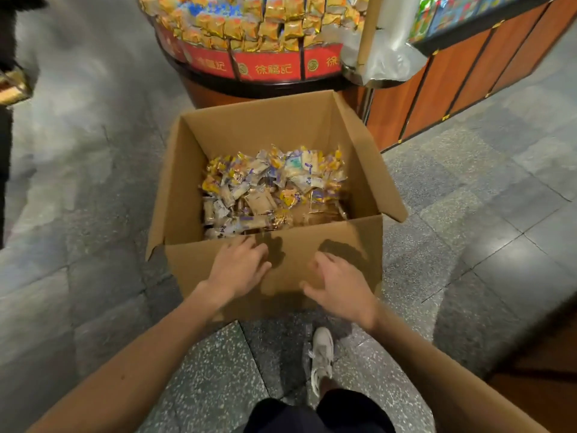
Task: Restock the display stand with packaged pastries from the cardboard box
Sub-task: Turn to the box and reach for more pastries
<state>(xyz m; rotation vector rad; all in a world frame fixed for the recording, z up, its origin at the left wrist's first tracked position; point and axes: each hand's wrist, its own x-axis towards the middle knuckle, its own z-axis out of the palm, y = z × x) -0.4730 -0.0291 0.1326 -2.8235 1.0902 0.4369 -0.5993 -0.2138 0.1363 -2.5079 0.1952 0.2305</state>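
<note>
left grip (240,266) slack, empty | right grip (338,287) slack, empty | pastries (271,189) in box (249,126) beyond

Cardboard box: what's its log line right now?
left hand: empty, by rim | right hand: empty | brown cardboard box: open, yellow-and-white wrapped pastries inside

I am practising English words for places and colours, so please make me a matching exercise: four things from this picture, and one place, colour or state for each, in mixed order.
Things:
1. cardboard box
2. pastries
3. display stand
4. shoe

Descriptions:
A. white, with laces
B. behind the box, with a red band
C. brown, open at the top
D. lying loose inside the box

Pairs: 1-C, 2-D, 3-B, 4-A
</note>
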